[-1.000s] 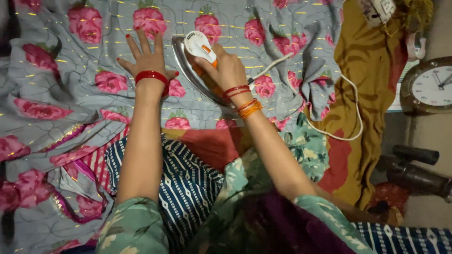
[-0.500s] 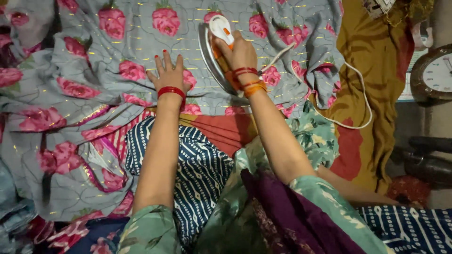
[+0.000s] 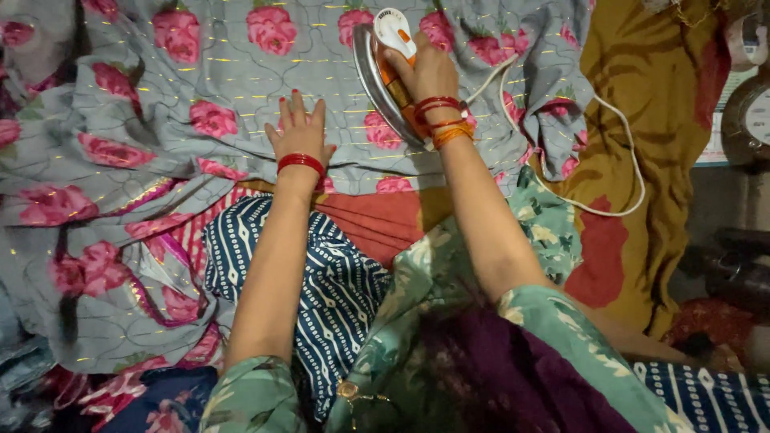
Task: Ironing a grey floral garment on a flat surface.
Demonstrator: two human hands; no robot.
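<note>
Iron (image 3: 383,56) on grey rose-print fabric (image 3: 200,80): right hand (image 3: 429,72) clamped on its handle; left hand (image 3: 301,132) flat, fingers spread, near fabric's lower edge.

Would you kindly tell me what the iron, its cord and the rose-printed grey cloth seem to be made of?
The iron looks like a shiny metal soleplate under a glossy white and orange plastic top. Its white cord seems rubber or plastic-sheathed, smooth and limp. The rose-printed grey cloth appears thin woven fabric, matte, creasing softly, with glinting gold threads.

One electric iron (image 3: 385,72) sits on one grey cloth with pink roses (image 3: 200,112). Two hands are in view, left hand (image 3: 301,128) and right hand (image 3: 429,72). One clock (image 3: 750,112) shows far right.
</note>
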